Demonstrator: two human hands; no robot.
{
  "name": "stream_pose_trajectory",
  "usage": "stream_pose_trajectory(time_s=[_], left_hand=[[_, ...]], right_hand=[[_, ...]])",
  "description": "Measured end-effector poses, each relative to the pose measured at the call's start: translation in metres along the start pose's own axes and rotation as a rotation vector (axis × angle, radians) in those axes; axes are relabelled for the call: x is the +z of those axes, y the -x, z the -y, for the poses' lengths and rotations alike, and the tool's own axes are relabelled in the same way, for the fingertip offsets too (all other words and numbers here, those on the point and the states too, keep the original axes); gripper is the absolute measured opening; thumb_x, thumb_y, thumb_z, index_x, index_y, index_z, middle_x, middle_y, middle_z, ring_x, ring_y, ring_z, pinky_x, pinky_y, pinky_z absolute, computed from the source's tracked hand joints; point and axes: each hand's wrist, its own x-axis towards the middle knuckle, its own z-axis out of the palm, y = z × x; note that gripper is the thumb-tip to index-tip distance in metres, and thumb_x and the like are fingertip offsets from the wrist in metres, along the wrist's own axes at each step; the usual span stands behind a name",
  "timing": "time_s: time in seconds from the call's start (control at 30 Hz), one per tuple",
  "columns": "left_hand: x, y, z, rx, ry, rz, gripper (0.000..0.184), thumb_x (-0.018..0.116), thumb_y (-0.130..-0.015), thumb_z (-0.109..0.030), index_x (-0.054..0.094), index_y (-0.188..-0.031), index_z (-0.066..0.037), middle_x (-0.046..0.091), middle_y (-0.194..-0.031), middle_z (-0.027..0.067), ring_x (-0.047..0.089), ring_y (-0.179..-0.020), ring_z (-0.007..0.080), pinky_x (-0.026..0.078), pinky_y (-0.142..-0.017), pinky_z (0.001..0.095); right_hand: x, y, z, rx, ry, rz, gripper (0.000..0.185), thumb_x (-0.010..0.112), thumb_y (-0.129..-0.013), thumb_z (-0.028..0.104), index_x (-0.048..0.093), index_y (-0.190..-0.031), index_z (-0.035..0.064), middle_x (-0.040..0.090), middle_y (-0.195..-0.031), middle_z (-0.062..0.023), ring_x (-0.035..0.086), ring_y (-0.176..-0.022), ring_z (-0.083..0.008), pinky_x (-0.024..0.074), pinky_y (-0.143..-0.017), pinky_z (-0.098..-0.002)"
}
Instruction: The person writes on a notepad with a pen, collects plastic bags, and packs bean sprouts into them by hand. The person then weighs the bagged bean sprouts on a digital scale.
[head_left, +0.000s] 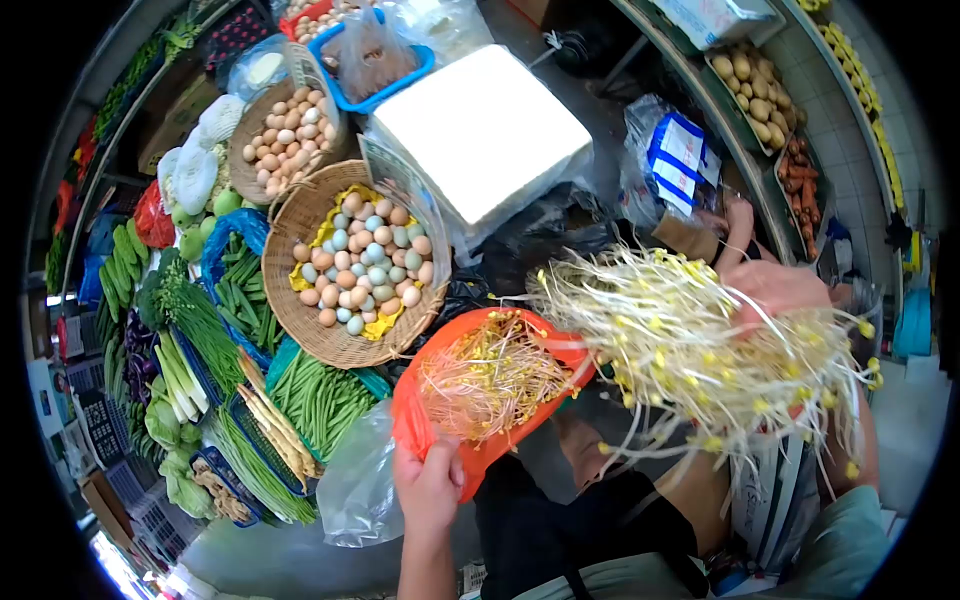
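My left hand [432,478] is closed on the edge of a red plastic bag [412,405], keeping its mouth spread. Inside the bag lies a heap of bean sprouts [495,375] with yellow heads. My right hand [778,292] grips a large, loose bunch of bean sprouts [680,335] to the right of the bag; the sprouts hide most of its fingers. Some strands of the bunch reach over the bag's right rim.
Wicker baskets of eggs [365,260] stand beyond the bag, beside a white block [485,130]. Vegetables, including green beans [325,410], crowd the left. A clear plastic bag [355,480] hangs near my left hand. Potatoes [755,95] and carrots [798,190] sit at the upper right.
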Motion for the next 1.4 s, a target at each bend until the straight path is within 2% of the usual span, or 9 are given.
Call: stream_pose_trajectory(time_s=[0.03,0.13,0.37,0.47,0.57,0.73,1.03,1.27,1.4], left_hand=[[0.002,0.0,-0.002,0.004,0.007,0.012,0.016,0.054,-0.091,-0.004,0.053,-0.107,-0.003,0.046,-0.056,0.0004,0.038,-0.04,0.0076,0.031,-0.036,0.0232],[0.002,0.003,-0.01,-0.015,0.029,0.041,0.016,0.053,-0.092,-0.005,0.055,-0.108,-0.003,0.048,-0.058,0.0001,0.04,-0.043,0.007,0.032,-0.039,0.0227],[-0.022,0.004,0.001,-0.111,0.004,0.089,0.02,0.051,-0.093,-0.02,0.062,-0.098,-0.005,0.05,-0.055,0.0009,0.045,-0.044,0.0083,0.034,-0.039,0.0234],[-0.026,0.006,0.006,-0.116,0.313,0.044,0.033,0.057,-0.095,-0.019,0.058,-0.123,0.0,0.068,-0.09,0.0087,0.065,-0.067,0.0151,0.05,-0.055,0.0237],[-0.04,0.003,0.021,-0.142,0.329,-0.012,0.029,0.055,-0.095,-0.018,0.059,-0.117,-0.001,0.061,-0.074,0.0037,0.055,-0.053,0.0109,0.044,-0.046,0.0235],[-0.056,0.006,0.03,-0.06,0.224,-0.101,0.037,0.053,-0.094,-0.013,0.057,-0.127,0.003,0.061,-0.072,0.0068,0.055,-0.049,0.0118,0.05,-0.048,0.0267],[-0.059,0.008,0.008,-0.076,0.21,0.017,0.04,0.041,-0.09,-0.008,0.057,-0.123,0.007,0.043,-0.053,0.0035,0.038,-0.041,0.0108,0.036,-0.04,0.0253],[-0.054,0.014,0.023,-0.028,0.213,0.099,0.025,0.041,-0.09,-0.004,0.057,-0.108,0.004,0.045,-0.057,0.0041,0.038,-0.044,0.0101,0.035,-0.042,0.0249],[-0.052,0.018,0.009,-0.021,0.311,-0.028,0.037,0.044,-0.091,-0.008,0.054,-0.125,0.0,0.044,-0.059,0.0032,0.038,-0.045,0.0104,0.032,-0.04,0.0246]], right_hand=[[0.0,-0.001,0.024,0.057,-0.05,-0.008,0.02,0.077,-0.088,0.014,0.075,-0.097,-0.0033,0.07,-0.102,-0.0182,0.068,-0.084,-0.0294,0.053,-0.076,-0.0351],[-0.022,-0.02,0.062,-0.189,0.328,0.773,0.027,0.075,-0.092,0.021,0.074,-0.097,-0.0052,0.068,-0.098,-0.0193,0.065,-0.079,-0.0323,0.0501,-0.072,-0.0402],[0.056,-0.025,0.098,-0.507,-0.242,0.529,0.04,0.076,-0.09,0.033,0.072,-0.105,-0.0032,0.071,-0.095,-0.0201,0.067,-0.091,-0.0364,0.0514,-0.084,-0.047],[0.114,-0.057,0.045,-0.492,-0.321,0.527,0.047,0.071,-0.094,0.041,0.071,-0.112,-0.0021,0.07,-0.108,-0.0184,0.067,-0.1,-0.0355,0.0496,-0.093,-0.0475],[0.184,-0.089,0.0,-0.282,-0.132,0.547,0.038,0.072,-0.089,0.024,0.071,-0.122,0.0068,0.07,-0.121,-0.0143,0.065,-0.113,-0.0317,0.0502,-0.099,-0.0404],[0.295,-0.105,-0.064,-0.467,0.26,0.252,0.029,0.07,-0.079,0.009,0.07,-0.109,0.0095,0.069,-0.106,-0.008,0.064,-0.104,-0.0307,0.0523,-0.088,-0.0415],[0.389,-0.105,-0.086,-0.411,0.758,0.198,0.026,0.062,-0.08,0.02,0.07,-0.102,0.0088,0.064,-0.11,-0.0091,0.057,-0.112,-0.0303,0.0429,-0.095,-0.0486],[0.404,-0.108,-0.045,-0.288,1.273,0.853,0.037,0.056,-0.094,0.029,0.071,-0.122,0.009,0.062,-0.133,-0.0109,0.052,-0.127,-0.0329,0.0334,-0.104,-0.063],[0.415,-0.103,-0.068,-0.329,1.137,0.643,0.042,0.055,-0.094,0.028,0.068,-0.13,0.0087,0.054,-0.144,-0.0129,0.044,-0.138,-0.0339,0.027,-0.113,-0.064]])
